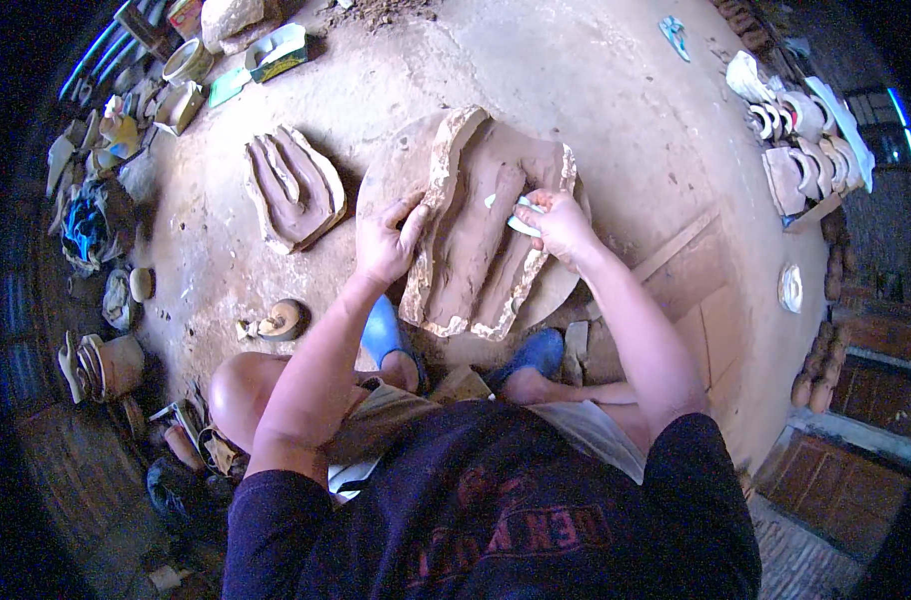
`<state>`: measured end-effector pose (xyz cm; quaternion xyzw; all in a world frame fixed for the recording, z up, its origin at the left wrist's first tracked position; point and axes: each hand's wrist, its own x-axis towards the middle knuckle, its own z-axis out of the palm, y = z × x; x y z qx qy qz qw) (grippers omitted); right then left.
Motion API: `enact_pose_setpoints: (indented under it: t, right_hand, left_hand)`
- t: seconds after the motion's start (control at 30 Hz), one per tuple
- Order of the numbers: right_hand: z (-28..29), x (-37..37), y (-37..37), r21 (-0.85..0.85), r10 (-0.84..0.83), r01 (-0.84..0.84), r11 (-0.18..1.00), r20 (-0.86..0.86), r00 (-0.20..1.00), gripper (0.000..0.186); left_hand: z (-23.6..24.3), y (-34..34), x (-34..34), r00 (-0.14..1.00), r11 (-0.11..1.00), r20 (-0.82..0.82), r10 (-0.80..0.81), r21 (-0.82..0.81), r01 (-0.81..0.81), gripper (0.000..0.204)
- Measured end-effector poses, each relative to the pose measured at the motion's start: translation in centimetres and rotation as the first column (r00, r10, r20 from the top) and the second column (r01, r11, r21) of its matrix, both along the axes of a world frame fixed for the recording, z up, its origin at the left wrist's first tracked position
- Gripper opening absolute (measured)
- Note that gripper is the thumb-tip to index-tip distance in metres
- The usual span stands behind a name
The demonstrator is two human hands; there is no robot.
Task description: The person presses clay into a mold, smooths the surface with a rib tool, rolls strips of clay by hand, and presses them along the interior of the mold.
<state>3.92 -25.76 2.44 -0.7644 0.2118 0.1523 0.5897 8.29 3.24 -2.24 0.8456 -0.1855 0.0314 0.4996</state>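
A large mould (pixel 441 170), with a chipped pale rim and grooves of brown clay, rests on a round board (pixel 386 140) at the centre. My left hand (pixel 394 238) is closed on the mould's left wall, fingers over the rim. My right hand (pixel 561 225) grips a small pale, flat tool (pixel 524 225) over the clay in the right part of the mould, near a light patch in the groove. A smaller grooved mould (pixel 316 190) lies apart on the floor to the left.
My feet in blue slippers (pixel 384 330) are just below the board. A round wooden object (pixel 281 320) lies left of them. Pots and clutter (pixel 116 365) line the left side, boxes (pixel 276 55) the back. Stacked curved pieces (pixel 811 165) stand at right, beside flat boards (pixel 696 260).
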Motion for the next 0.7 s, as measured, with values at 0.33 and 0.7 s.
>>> enact_pose_setpoints:
  t: [0.33,0.7]
  right_hand:
    - [1.7,-3.0,2.5,-0.123,0.096,-0.092,0.988,0.026,0.995,0.017]
    - [2.8,-6.7,5.4,-0.265,0.099,-0.090,0.960,0.018,0.995,0.034]
  left_hand:
    - [0.1,0.1,-0.1,0.999,0.999,0.048,0.021,0.022,-0.022,0.030]
    - [0.5,0.1,-0.6,0.999,1.000,0.051,0.020,0.003,-0.021,0.032]
